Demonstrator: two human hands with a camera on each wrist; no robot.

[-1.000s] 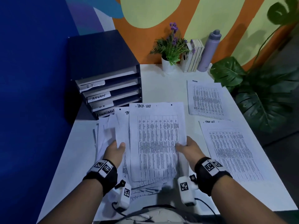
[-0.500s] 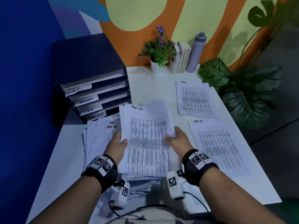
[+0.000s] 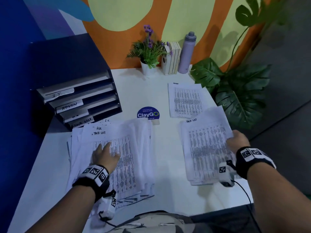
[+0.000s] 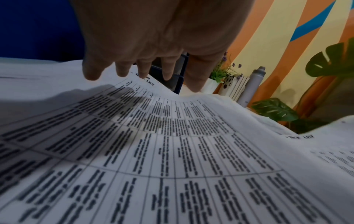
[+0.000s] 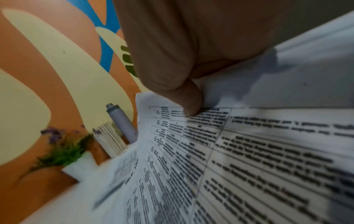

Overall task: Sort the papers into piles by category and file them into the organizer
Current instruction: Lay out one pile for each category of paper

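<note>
A printed sheet (image 3: 207, 148) headed "Task List" is pinched at its right edge by the right hand (image 3: 237, 142), over the right-hand pile on the white bench (image 3: 166, 155). The unsorted stack (image 3: 127, 158) is pressed flat by the left hand (image 3: 105, 155), fingers spread. The organizer (image 3: 75, 84) is placed far left.

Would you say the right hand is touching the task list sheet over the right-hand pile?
Touching. The right wrist view shows the right hand pinching the task list sheet at its edge, thumb pressed on the printed table.
</note>
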